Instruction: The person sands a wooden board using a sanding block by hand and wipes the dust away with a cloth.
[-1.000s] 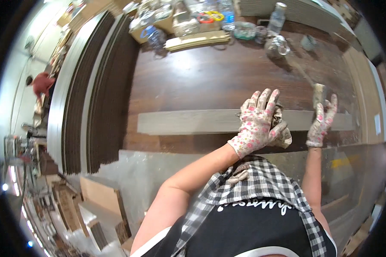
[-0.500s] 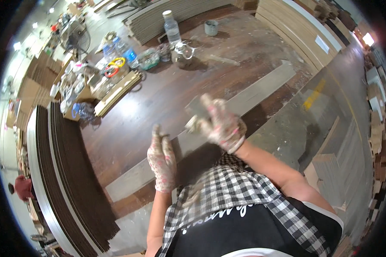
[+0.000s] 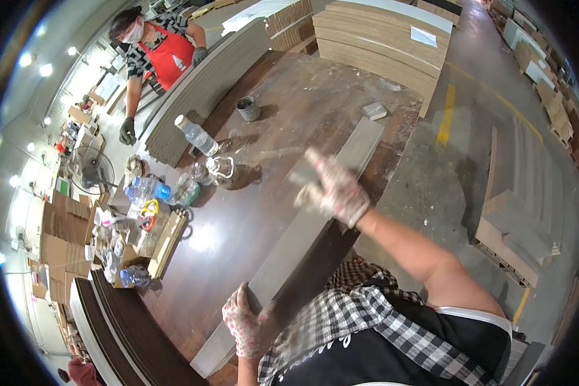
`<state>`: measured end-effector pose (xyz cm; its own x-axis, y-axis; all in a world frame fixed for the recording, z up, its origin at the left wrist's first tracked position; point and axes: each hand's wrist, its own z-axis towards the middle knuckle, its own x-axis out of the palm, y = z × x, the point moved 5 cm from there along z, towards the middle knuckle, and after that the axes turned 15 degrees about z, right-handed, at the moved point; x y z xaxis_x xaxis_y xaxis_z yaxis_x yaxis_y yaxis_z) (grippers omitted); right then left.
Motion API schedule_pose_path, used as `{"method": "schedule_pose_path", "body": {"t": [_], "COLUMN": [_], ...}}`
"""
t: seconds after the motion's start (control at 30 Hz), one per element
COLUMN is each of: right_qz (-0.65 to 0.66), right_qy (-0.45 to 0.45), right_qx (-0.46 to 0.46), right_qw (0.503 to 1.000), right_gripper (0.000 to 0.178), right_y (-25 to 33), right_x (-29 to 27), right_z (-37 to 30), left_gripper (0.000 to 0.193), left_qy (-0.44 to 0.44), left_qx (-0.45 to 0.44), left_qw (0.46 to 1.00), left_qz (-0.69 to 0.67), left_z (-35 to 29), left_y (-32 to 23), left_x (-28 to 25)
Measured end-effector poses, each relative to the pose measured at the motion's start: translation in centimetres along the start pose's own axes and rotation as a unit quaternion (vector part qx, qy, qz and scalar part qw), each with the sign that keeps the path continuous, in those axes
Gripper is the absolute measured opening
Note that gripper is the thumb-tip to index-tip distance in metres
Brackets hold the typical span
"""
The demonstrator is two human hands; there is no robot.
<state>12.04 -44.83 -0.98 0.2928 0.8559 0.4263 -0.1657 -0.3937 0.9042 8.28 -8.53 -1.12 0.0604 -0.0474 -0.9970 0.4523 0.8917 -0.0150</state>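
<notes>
"Where's the grey plank?"

"Lengthwise along the near edge of the tabletop, its right end close to the near right corner. A small grey block sits just past that end."

"And the left hand?"

"Gloved, over the plank's left part. Its fingers are stretched out together, unclenched, thumb apart. The plank passes under them, the fingertips about level with its far long edge. How firmly they press, I can't tell."

"The right hand?"

"Blurred, above the plank's right half. A flat greyish thing shows between the forefinger and thumb, but I can't tell whether they grip it, or whether any finger touches the plank beneath."

"And farther over?"

"Toward the tabletop's far edge, well apart from the fingers, stand a clear bottle and a grey cup. A stack of grey boards runs along that edge."
</notes>
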Motion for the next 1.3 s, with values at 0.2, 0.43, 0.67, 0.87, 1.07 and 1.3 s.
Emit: {"method": "schedule_pose_path", "body": {"t": [0.2,0.43,0.67,0.87,1.07,1.3], "right_qz": [-0.374,-0.403,-0.272,-0.208,-0.215,-0.426], "right_qy": [-0.229,-0.29,-0.317,-0.268,-0.13,0.142], "right_qx": [-0.129,-0.323,-0.326,-0.324,-0.366,-0.222], "right_qw": [0.889,0.806,0.848,0.883,0.896,0.865], "right_gripper": [0.072,0.071,0.061,0.058,0.062,0.073], "right_y": [9.1,11.1,12.0,10.5,9.4,-4.7], "right_x": [-19.6,-23.3,-22.0,-19.5,-3.7,10.1], "right_z": [11.5,10.0,4.4,2.0,-1.0,-3.6], "left_gripper": [0.079,0.082,0.047,0.073,0.08,0.081], "left_qy": [0.009,0.004,-0.069,0.001,-0.017,-0.059], "left_qx": [0.004,0.033,0.061,0.041,0.053,0.051], "left_qw": [1.0,0.998,0.989,0.999,0.997,0.996], "left_qz": [0.001,0.045,0.119,-0.008,-0.046,-0.053], "left_z": [0.8,1.0,1.0,0.1,1.3,1.2], "left_y": [-0.7,0.6,-1.4,-3.6,-1.9,-2.9], "left_x": [-0.6,-0.8,-4.2,-3.0,-3.0,-2.1]}}
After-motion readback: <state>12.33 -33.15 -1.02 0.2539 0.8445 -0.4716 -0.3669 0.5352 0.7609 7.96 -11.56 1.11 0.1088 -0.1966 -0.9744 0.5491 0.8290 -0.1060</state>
